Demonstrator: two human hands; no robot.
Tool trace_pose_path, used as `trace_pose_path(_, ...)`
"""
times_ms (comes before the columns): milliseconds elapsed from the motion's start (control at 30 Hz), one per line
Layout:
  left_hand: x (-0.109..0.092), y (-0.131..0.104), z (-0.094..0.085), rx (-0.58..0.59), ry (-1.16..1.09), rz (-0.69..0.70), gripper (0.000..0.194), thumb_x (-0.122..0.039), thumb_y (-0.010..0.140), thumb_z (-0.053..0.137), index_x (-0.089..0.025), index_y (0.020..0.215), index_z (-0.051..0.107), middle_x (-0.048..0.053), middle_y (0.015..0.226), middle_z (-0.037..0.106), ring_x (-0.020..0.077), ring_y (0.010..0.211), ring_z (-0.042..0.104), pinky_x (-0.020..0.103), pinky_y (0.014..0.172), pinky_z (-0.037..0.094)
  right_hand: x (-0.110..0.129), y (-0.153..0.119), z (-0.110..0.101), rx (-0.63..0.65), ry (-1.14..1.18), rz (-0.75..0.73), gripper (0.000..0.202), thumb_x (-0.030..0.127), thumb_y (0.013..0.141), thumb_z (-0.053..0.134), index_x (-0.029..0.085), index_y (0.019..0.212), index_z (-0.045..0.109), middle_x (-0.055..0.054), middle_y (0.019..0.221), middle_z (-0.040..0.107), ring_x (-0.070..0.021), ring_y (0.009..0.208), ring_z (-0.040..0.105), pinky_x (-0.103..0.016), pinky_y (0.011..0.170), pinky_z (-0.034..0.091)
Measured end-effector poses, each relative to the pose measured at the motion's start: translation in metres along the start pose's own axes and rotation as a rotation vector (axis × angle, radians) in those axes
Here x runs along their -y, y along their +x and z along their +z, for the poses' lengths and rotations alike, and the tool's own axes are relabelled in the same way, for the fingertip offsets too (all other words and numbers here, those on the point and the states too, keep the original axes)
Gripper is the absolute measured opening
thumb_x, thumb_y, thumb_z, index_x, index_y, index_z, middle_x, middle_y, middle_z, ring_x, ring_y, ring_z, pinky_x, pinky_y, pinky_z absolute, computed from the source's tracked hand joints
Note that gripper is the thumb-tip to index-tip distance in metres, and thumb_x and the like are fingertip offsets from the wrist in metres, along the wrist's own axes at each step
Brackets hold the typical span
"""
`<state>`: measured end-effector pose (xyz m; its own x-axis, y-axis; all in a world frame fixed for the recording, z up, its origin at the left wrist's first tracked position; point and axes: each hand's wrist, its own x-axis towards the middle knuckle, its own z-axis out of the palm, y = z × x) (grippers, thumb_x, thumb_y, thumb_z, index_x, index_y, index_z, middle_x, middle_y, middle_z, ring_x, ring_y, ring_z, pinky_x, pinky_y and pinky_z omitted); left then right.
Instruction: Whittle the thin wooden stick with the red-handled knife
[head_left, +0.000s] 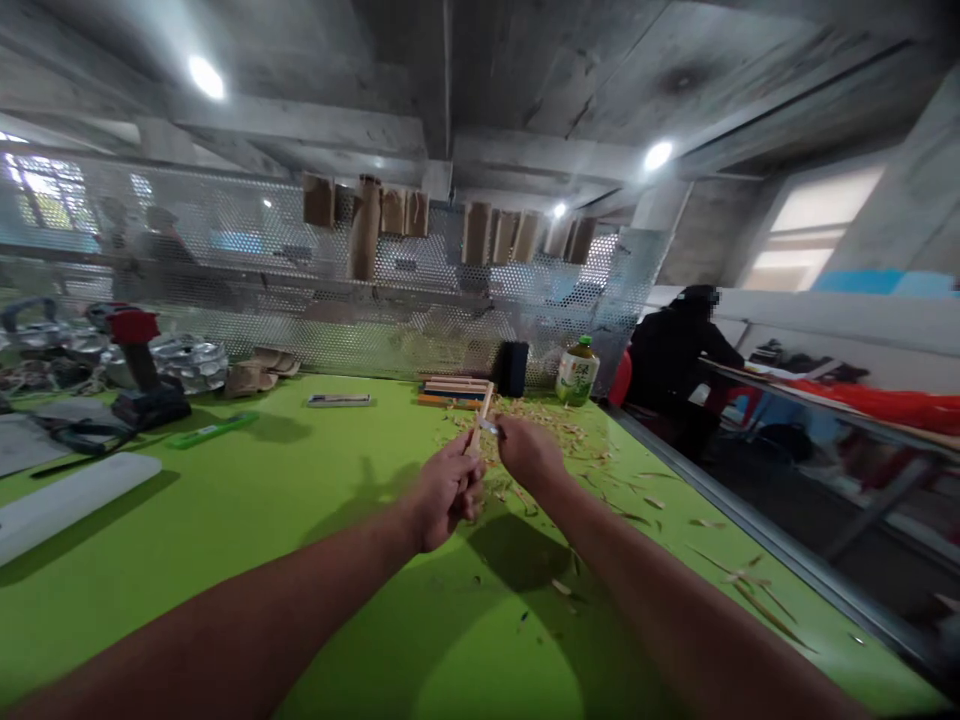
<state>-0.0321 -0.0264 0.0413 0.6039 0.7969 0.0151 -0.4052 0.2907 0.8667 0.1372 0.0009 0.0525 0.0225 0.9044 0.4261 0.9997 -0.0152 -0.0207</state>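
Note:
Near the middle of the view, my left hand (446,490) is closed around a thin, light wooden stick (485,402) that points up and away from me. My right hand (531,452) is closed on a small knife, whose short pale blade (489,427) meets the side of the stick just above my left fingers. The knife's handle is hidden in my right fist. Curled wood shavings (577,440) lie scattered under and to the right of my hands. Several more sticks (454,388) lie stacked on the green table (247,510) just beyond.
A black block (514,368) and a green-capped bottle (577,372) stand at the back. Leftward are a cordless drill (139,360), a green tool (214,430), a long white bar (82,500) and a small case (339,400). A perforated metal screen (420,320) rises behind. A person (675,350) sits at right.

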Motion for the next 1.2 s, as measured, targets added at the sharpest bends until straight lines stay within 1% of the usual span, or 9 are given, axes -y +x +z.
trace_pose_path(167,-0.002,0.0,-0.004,-0.006,-0.01,-0.012,0.037,-0.018,0.084,0.051,-0.024,0.121,0.048,-0.008,0.063,0.04,0.0024,0.037,0.028,0.014,0.035,0.02,0.017,0.002,0.003,-0.004,0.013,-0.083,0.031,0.028,0.093,0.037,0.021,0.098,0.066,-0.008,0.088,0.071,-0.0188,0.079,0.063,-0.025,0.068,0.036)
trace_pose_path(367,0.001,-0.013,0.008,0.063,0.036,-0.092,0.055,-0.015,0.084,0.051,-0.024,0.138,0.039,-0.008,0.062,0.042,0.0029,0.038,0.028,0.015,0.035,0.021,-0.038,0.021,0.003,-0.006,-0.009,0.277,0.033,0.022,0.091,0.037,0.019,0.104,0.068,-0.011,0.095,0.071,-0.02,0.083,0.064,-0.025,0.067,0.037)
trace_pose_path(500,0.003,-0.01,0.009,0.067,0.119,-0.008,0.056,-0.018,0.083,0.054,-0.022,0.138,0.042,-0.006,0.064,0.047,0.0051,0.043,0.038,0.017,0.041,0.035,-0.057,0.021,0.004,-0.035,0.035,0.357,0.034,0.025,0.091,0.038,0.021,0.109,0.067,-0.01,0.096,0.071,-0.0214,0.084,0.065,-0.026,0.066,0.037)
trace_pose_path(633,0.003,0.0,-0.003,-0.068,0.14,0.006,0.059,-0.016,0.083,0.051,-0.024,0.14,0.037,-0.004,0.067,0.052,0.0077,0.047,0.047,0.02,0.046,0.043,-0.029,0.01,0.003,-0.111,0.079,0.161,0.035,0.027,0.09,0.042,0.024,0.119,0.063,-0.008,0.101,0.071,-0.02,0.086,0.064,-0.025,0.067,0.036)
trace_pose_path(767,0.0,0.004,-0.01,-0.067,0.116,0.029,0.045,-0.016,0.082,0.054,-0.024,0.126,0.048,-0.006,0.063,0.049,0.0052,0.04,0.041,0.016,0.039,0.034,0.009,-0.002,0.001,0.003,0.053,-0.049,0.028,0.026,0.09,0.042,0.023,0.103,0.066,-0.006,0.091,0.071,-0.0182,0.08,0.064,-0.024,0.066,0.035)
trace_pose_path(867,-0.002,0.005,-0.009,-0.036,0.045,0.048,0.029,-0.018,0.08,0.058,-0.021,0.108,0.054,-0.007,0.065,0.047,0.002,0.037,0.032,0.013,0.035,0.023,0.023,-0.007,0.0,0.031,0.016,-0.093,0.027,0.028,0.092,0.039,0.021,0.095,0.065,-0.007,0.087,0.07,-0.0179,0.078,0.063,-0.024,0.065,0.035)
trace_pose_path(967,-0.004,0.005,-0.007,-0.049,-0.016,0.024,0.028,-0.017,0.08,0.057,-0.021,0.107,0.053,-0.007,0.065,0.044,0.0013,0.037,0.028,0.013,0.034,0.017,0.025,-0.005,0.0,0.005,-0.019,-0.083,0.028,0.028,0.093,0.036,0.021,0.1,0.063,-0.007,0.089,0.07,-0.0184,0.079,0.063,-0.025,0.066,0.036)
trace_pose_path(1100,-0.001,-0.006,0.003,-0.041,-0.031,-0.024,0.04,-0.013,0.081,0.051,-0.022,0.12,0.05,-0.008,0.062,0.04,0.002,0.037,0.023,0.014,0.034,0.013,0.003,0.007,0.0,-0.01,-0.035,0.053,0.033,0.028,0.095,0.033,0.021,0.108,0.063,-0.008,0.093,0.07,-0.019,0.083,0.064,-0.026,0.069,0.037)
trace_pose_path(1200,0.005,-0.018,0.012,0.06,0.042,-0.075,0.05,-0.017,0.084,0.054,-0.023,0.133,0.045,-0.007,0.063,0.042,0.003,0.039,0.025,0.015,0.035,0.018,-0.03,0.017,-0.001,-0.03,-0.033,0.256,0.034,0.025,0.094,0.035,0.022,0.112,0.063,-0.01,0.098,0.07,-0.0207,0.085,0.064,-0.027,0.068,0.037)
